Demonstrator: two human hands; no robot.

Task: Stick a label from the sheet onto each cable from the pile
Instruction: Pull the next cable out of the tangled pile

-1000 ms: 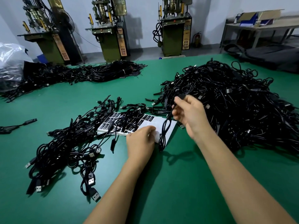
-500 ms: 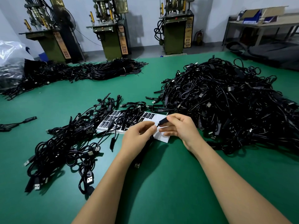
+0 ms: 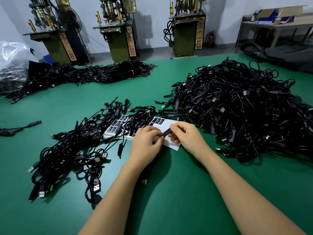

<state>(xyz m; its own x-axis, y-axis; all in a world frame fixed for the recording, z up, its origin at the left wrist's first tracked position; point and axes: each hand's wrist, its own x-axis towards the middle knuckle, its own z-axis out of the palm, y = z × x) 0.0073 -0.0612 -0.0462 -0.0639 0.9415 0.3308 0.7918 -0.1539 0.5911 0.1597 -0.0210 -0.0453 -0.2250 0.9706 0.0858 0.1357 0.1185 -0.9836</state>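
Fingertips of the right hand [image 3: 183,136] pinch the black plastic cable plug [image 3: 167,132], its long axis pointing left-down toward the left hand [image 3: 147,143]; that hand's fingers curl at its tip. Whether they hold a label I cannot tell; the white label sheet [image 3: 171,123] lies just beneath both.

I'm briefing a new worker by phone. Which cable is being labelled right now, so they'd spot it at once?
Find the big cable pile on the green table; beside it lies the white label sheet. Above that sheet, both hands pinch one black cable end: the only cable off the table.
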